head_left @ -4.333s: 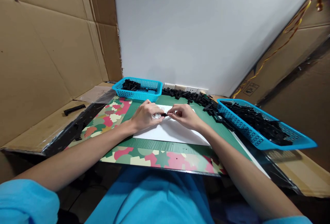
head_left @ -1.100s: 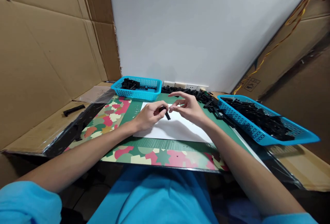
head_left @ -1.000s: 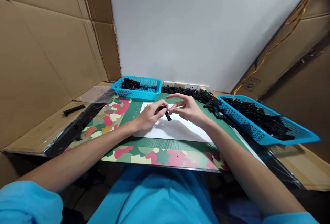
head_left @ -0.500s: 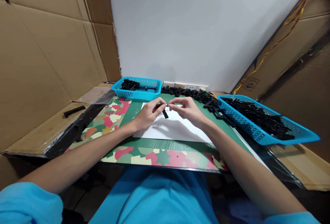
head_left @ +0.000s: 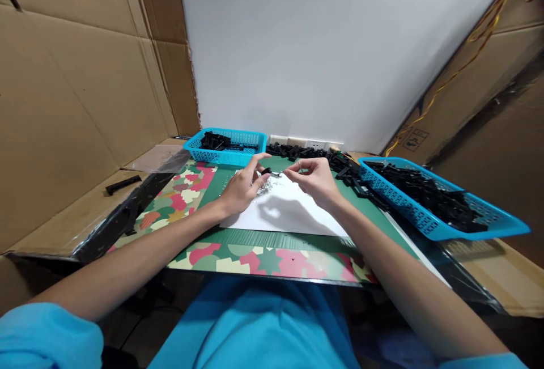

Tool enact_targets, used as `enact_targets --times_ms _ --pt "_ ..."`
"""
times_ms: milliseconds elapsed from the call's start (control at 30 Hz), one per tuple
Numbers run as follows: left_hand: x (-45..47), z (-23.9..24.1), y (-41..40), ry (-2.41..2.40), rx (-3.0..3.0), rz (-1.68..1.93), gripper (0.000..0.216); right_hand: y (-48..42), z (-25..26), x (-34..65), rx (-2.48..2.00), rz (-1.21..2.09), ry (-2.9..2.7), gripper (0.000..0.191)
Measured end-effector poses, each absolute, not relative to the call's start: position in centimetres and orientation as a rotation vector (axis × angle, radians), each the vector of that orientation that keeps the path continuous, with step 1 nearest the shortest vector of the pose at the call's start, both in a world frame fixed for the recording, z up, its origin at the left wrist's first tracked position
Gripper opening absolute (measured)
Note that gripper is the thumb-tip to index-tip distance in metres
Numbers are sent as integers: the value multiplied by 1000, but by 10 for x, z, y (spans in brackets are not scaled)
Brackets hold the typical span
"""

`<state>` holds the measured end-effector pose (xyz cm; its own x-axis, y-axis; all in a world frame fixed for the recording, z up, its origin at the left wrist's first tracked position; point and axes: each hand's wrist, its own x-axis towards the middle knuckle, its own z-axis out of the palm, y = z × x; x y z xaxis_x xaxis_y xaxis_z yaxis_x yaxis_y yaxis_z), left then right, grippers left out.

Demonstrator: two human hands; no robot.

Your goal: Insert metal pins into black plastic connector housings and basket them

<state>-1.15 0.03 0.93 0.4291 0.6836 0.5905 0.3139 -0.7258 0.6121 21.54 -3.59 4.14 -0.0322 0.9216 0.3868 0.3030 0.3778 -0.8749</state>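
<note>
Between the fingers and thumb of my left hand (head_left: 243,189) is a small black plastic part (head_left: 267,172), mostly covered by the fingers. My right hand (head_left: 315,179) is just to the right, thumb and forefinger pinched together at the tips. Whatever the pinch holds is too small to make out. Both hands are over a white sheet of paper (head_left: 297,210), where small silvery pieces (head_left: 267,186) lie scattered below the left hand. Shadows of the hands fall on the paper.
A blue basket (head_left: 229,155) with black parts stands back left. A fuller blue basket (head_left: 429,227) is at right. Loose black parts (head_left: 340,160) line the back of the green mat (head_left: 293,241). One black part (head_left: 123,184) lies on cardboard at left. Yellow wires (head_left: 446,77) hang at right.
The black part in my left hand has turned from pointing down toward me to lying nearly level. My right hand has drawn slightly right, away from the left fingers.
</note>
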Motion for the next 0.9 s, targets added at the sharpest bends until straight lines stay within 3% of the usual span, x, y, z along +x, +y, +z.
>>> enact_targets --times_ms 200,400,900 --pt "-12 12 3 807 2227 1246 13 -38 43 216 -1115 426 -1760 23" --pt "-15 15 2 801 2342 1267 6 -38 34 219 -864 -54 -2013 19" --pt "-23 15 2 757 2474 1319 9 -39 24 223 -917 -230 -2265 26"
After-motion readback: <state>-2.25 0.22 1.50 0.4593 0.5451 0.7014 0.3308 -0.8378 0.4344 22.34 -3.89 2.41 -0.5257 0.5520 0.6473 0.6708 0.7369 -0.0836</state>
